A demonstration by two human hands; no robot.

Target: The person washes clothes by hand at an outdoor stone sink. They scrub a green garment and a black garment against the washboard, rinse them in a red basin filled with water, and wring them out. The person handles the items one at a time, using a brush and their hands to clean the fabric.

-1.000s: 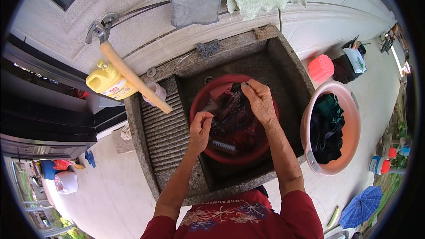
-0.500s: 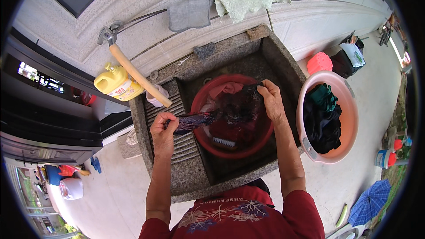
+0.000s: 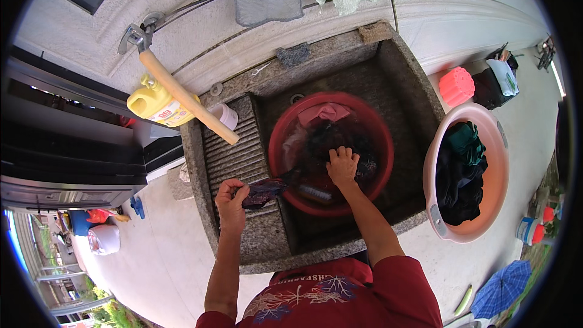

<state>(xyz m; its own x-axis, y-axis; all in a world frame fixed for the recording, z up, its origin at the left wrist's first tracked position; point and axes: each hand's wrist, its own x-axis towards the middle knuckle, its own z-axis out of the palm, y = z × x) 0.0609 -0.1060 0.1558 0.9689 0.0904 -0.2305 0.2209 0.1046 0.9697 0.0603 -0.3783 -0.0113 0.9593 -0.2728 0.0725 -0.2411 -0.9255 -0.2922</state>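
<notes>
My left hand (image 3: 232, 203) is closed, pinching one end of a dark patterned wet garment (image 3: 265, 193) beside the washboard ridges. From there the cloth runs into the red basin (image 3: 279, 112), which holds water. My right hand (image 3: 343, 167) is lowered into the basin, fingers apart and pointing down over the dark cloth; whether its fingertips touch the cloth I cannot tell. A pink-red cloth (image 3: 325, 114) shows at the basin's far side. Near the close rim a scrub brush (image 3: 314, 193) lies in the water, blurred.
The basin stands in a stone sink (image 3: 413, 115) with a ridged washboard (image 3: 234, 152) at left. A wooden-handled tool (image 3: 188, 97) leans by a yellow jug (image 3: 159, 103) and a pale cup (image 3: 226, 115). At right, a pink tub (image 3: 495, 176) holds dark clothes (image 3: 461, 176).
My right hand has let go of the raised far end of the dark garment and moved down and left into the basin. The stretched cloth now sags into the water; my left hand still holds its end.
</notes>
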